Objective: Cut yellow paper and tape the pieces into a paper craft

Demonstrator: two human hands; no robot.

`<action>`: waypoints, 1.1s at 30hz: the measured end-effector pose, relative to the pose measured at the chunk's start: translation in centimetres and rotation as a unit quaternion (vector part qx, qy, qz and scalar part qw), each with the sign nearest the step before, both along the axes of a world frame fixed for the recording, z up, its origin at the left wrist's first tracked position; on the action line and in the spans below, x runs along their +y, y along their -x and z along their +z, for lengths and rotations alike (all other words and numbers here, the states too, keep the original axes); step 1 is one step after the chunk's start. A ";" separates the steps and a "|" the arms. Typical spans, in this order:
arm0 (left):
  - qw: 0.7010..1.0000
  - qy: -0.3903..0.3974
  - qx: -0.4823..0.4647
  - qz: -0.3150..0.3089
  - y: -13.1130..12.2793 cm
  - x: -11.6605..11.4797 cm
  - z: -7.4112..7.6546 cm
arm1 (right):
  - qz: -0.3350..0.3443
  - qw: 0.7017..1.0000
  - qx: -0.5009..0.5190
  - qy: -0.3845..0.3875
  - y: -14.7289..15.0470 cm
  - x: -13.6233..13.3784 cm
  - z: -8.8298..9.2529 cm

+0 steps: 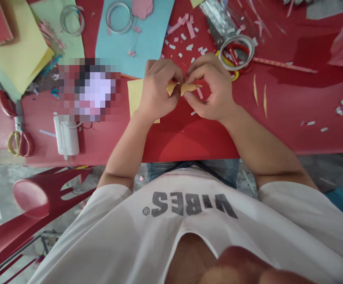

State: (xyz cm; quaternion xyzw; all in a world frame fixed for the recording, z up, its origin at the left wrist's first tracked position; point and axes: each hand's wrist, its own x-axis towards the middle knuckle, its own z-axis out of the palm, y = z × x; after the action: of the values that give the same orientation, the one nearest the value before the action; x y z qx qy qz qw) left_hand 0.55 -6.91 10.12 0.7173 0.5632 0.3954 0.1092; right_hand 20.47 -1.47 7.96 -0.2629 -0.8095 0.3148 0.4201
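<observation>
A folded strip of yellow paper [183, 89] sits at upper centre of the frame, held just above the desk [189, 138] between both hands. Its pointed ends stick out to either side of the fingers. Left hand [158, 88]: closed, gripping the strip's left part between thumb and curled fingers. Right hand [209, 86]: likewise closed on the right part, its fingertips [196, 67] meeting those of the left hand above the paper.

Directly under the left hand lies a yellow paper sheet [136, 98]. Small white paper bits [187, 47] and pink paper strips [186, 25] are scattered on the desk just above the hands. Up and to the right of the right hand, a roll of clear tape [235, 52] rests on yellow-handled scissors [229, 59]. Two thin yellow paper slivers [259, 92] lie farther right.

Upper left of the frame: a blue paper sheet [130, 35] with a tape ring [118, 17] on it, then a green paper sheet [72, 21] and a yellow paper sheet [17, 43]. Lower left on the desk: red-and-yellow-handled scissors [19, 136] and a white corded device [66, 135]. A pixelated patch [88, 88] hides whatever lies left of the hands. A red plastic chair [29, 197] stands at lower left, beside the person's white "VIBES" T-shirt [189, 205].
</observation>
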 end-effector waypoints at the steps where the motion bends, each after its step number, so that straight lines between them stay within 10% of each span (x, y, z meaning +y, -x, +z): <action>1: 1.000 -0.004 -0.001 0.001 -0.1 0.0 0.1 | 0.004 1.000 0.006 -0.005 0.0 0.0 -0.3; 33: 1.000 -0.006 -0.020 -0.021 -0.6 -0.2 0.6 | -0.049 0.997 -0.051 -0.004 -0.1 -0.3 -1.1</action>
State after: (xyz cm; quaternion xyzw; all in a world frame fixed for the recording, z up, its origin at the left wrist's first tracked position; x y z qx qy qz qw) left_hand 1.15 -7.10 10.75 0.7216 0.5430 0.4109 0.1247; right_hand 20.57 -1.74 6.82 -0.3164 -0.8173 0.2765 0.3944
